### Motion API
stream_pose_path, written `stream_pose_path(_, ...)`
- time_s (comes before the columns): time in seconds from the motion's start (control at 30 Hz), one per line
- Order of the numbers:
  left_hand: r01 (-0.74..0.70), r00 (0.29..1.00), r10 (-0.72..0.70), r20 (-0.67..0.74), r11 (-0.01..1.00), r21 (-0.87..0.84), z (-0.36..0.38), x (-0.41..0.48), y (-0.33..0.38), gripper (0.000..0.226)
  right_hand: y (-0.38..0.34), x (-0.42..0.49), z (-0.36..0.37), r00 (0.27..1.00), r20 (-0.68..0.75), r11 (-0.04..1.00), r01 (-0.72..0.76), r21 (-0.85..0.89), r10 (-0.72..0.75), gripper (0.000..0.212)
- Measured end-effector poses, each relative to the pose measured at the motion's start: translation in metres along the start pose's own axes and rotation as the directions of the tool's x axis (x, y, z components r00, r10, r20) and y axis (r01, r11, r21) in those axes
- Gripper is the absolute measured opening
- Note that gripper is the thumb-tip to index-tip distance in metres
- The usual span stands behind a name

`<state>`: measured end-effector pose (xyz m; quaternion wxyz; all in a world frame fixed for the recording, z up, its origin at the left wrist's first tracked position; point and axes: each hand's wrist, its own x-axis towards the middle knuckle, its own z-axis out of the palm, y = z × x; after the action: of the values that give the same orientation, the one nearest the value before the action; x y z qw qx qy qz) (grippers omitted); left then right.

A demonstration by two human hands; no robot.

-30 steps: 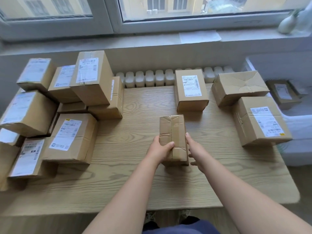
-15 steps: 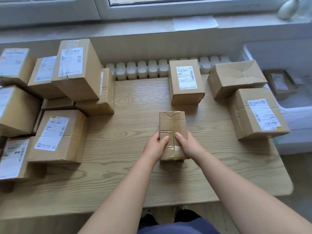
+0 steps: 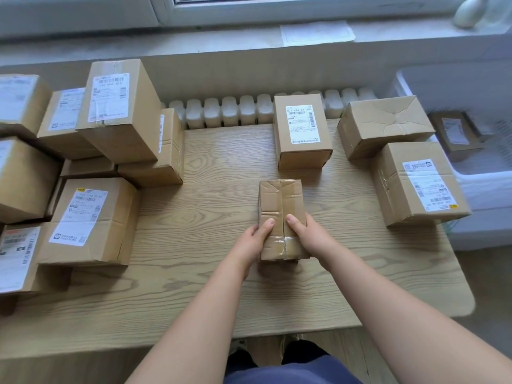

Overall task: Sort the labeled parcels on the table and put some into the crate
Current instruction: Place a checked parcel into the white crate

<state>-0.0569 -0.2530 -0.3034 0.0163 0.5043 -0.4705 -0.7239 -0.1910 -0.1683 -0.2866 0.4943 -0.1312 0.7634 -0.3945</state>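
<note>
A small taped cardboard parcel (image 3: 279,200) stands on the wooden table (image 3: 210,295) near its middle, with no label showing on top. My left hand (image 3: 253,239) grips its left side and my right hand (image 3: 307,236) grips its right side, both thumbs on the top face. A labeled parcel (image 3: 302,128) stands just behind it. Two more parcels sit at the right: one with a plain top (image 3: 385,123) and one labeled (image 3: 418,184). The white crate (image 3: 476,178) stands beside the table's right edge and holds a labeled parcel (image 3: 454,134).
Several labeled parcels are stacked along the table's left side, among them a tall one (image 3: 116,106) and a front one (image 3: 88,217). A white radiator (image 3: 230,112) runs behind the table under the windowsill. A sheet of paper (image 3: 315,33) lies on the sill.
My right hand has moved from beside the parcel onto its right side, so both hands now grip it. The camera has tilted further down.
</note>
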Motion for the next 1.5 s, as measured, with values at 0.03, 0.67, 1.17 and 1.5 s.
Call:
stream_pose_path(0.03, 0.023, 1.000, -0.023, 0.006, 0.999, -0.021, 0.002, -0.001, -0.002, 0.045, -0.001, -0.002, -0.001, 1.000, 0.016, 0.999, -0.013, 0.037, 0.012, 0.036)
stream_pose_path(0.67, -0.103, 0.918, 0.079, -0.389, 0.994, -0.042, -0.009, -0.001, -0.004, 0.030, 0.006, -0.014, 0.015, 0.979, -0.201, 1.000, 0.025, -0.018, -0.029, 0.048)
stream_pose_path(1.17, -0.122, 0.943, 0.165, -0.290, 0.979, 0.162, -0.004, 0.004, -0.006, 0.037, 0.022, -0.007, 0.014, 0.989, -0.147, 1.000, -0.002, -0.031, -0.003, 0.044)
stream_pose_path(1.5, -0.064, 0.948, 0.112, -0.298, 0.984, 0.165, -0.002, 0.002, -0.005, 0.051, 0.020, -0.005, 0.016, 0.990, -0.137, 0.995, -0.043, -0.094, 0.030, 0.058)
